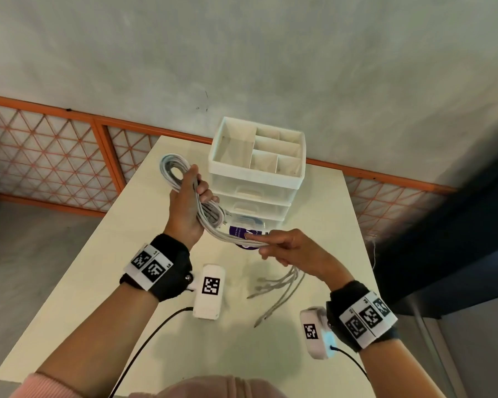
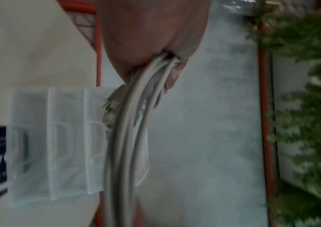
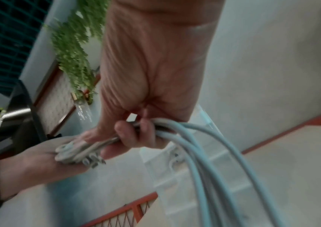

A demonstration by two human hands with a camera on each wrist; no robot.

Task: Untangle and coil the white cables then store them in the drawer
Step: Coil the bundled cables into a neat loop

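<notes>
A bundle of white cables is looped into a coil above the table. My left hand grips the coil at its middle, and in the left wrist view the strands run out of that fist. Lower right, my right hand holds the trailing strands, its fingers curled round them. The loose cable ends hang to the table under the right wrist. The white drawer unit stands just behind both hands, its three translucent drawers pushed in.
The drawer unit has an open-top organiser tray with empty compartments. A purple label lies on the cream table in front of the bottom drawer. An orange mesh railing runs behind the table. Green plants hang off to the side.
</notes>
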